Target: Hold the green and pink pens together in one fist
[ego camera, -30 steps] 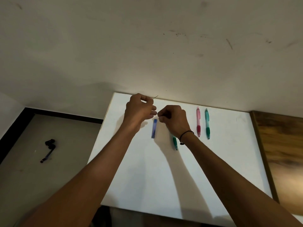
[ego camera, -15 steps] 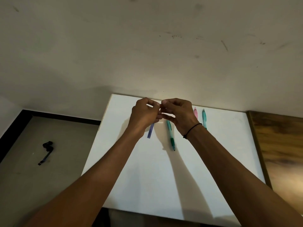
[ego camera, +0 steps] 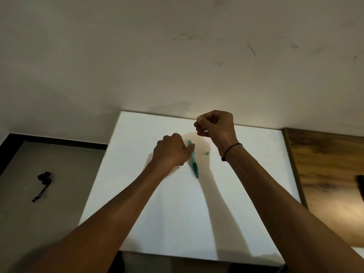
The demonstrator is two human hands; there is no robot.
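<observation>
The left hand [ego camera: 170, 151] rested low on the white table [ego camera: 177, 223], its fingers [ego camera: 190, 148] curled and touching the upper barrel of the green pen [ego camera: 194, 161], which lay flat near the middle of the table, tip toward the person; whether the fingers actually pinched the barrel could not be told. The right hand [ego camera: 216, 126] was raised near the far edge of the table, fingers curled inward with thumb and forefinger pressed together; whatever they pinched was too small to make out. A small green piece [ego camera: 206, 153] lay on the table just right of the pen, below the right wrist, which bore a black band [ego camera: 231, 149]. Compared with 0.5 s earlier, the 2 hands, then joined fingertip to fingertip above the table, had parted: the left had dropped to the pen, the right had lifted away toward the wall. The blue piece seen beside the left hand earlier was out of sight, as were the pink and green pens at the right. A black object [ego camera: 42, 184] lay on the floor to the left.
</observation>
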